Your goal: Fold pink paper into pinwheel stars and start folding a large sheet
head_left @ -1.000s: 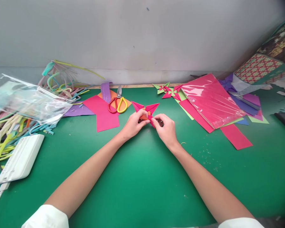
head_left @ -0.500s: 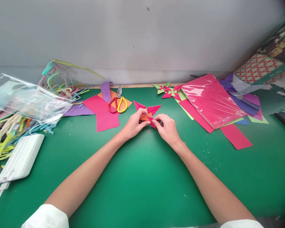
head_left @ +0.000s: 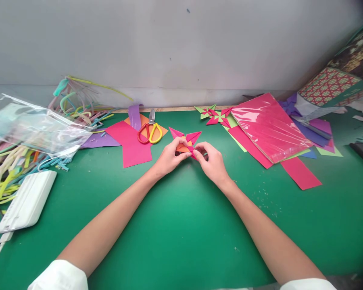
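A folded paper star (head_left: pixel 192 137), pink with an orange middle, is held between both hands over the green table (head_left: pixel 181 225). My left hand (head_left: pixel 170 158) pinches its left side with thumb and fingers. On the right side, my right hand (head_left: pixel 211 162) has thumb and fingers closed on a lower pink part. Two pink points stick up beyond the fingers; the lower part is partly hidden. Scissors (head_left: pixel 150 131) with one red and one yellow handle lie to the left on pink paper (head_left: pixel 134 151).
Folded stars (head_left: pixel 219 117) and a wrapped pink paper pack (head_left: pixel 270 131) lie at the back right. Far left are fuzzy coloured stems (head_left: pixel 10 177), a clear plastic bag (head_left: pixel 36 125) and a white power bank (head_left: pixel 27 201). A patterned bag (head_left: pixel 329 86) stands far right.
The star has tilted and shifted slightly left, its right point lower and closer in. My right thumb and fingers have moved slightly up and left around its edge.
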`<action>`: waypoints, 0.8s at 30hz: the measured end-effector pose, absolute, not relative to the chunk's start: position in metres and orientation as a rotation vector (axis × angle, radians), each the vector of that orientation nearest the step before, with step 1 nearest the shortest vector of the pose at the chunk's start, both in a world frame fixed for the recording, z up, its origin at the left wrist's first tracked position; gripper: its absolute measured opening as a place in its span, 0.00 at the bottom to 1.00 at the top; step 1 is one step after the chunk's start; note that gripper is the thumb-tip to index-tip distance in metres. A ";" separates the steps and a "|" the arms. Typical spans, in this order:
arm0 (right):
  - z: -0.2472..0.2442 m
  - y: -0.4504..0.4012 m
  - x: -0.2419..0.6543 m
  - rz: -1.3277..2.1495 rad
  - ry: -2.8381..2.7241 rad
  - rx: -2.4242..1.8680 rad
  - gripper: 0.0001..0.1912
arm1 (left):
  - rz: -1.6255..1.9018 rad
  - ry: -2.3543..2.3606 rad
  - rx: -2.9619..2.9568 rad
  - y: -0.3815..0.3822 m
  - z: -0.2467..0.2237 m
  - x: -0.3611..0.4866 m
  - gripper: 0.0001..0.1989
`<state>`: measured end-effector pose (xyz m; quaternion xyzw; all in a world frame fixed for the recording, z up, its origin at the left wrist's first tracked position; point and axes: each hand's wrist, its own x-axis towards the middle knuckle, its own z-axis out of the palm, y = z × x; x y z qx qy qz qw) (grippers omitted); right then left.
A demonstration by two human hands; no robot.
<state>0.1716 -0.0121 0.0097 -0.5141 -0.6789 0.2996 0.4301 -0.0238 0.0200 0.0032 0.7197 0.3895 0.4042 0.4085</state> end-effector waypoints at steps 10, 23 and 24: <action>-0.001 -0.007 0.172 1.028 -1.495 -1.162 0.21 | 0.993 0.940 1.779 0.018 0.008 -0.024 0.22; 0.005 -0.009 0.172 0.952 -1.466 -1.168 0.18 | 0.972 0.906 1.645 0.022 0.008 -0.028 0.18; 0.004 -0.009 0.172 0.980 -1.452 -1.153 0.20 | 0.980 0.901 1.639 0.022 0.008 -0.028 0.17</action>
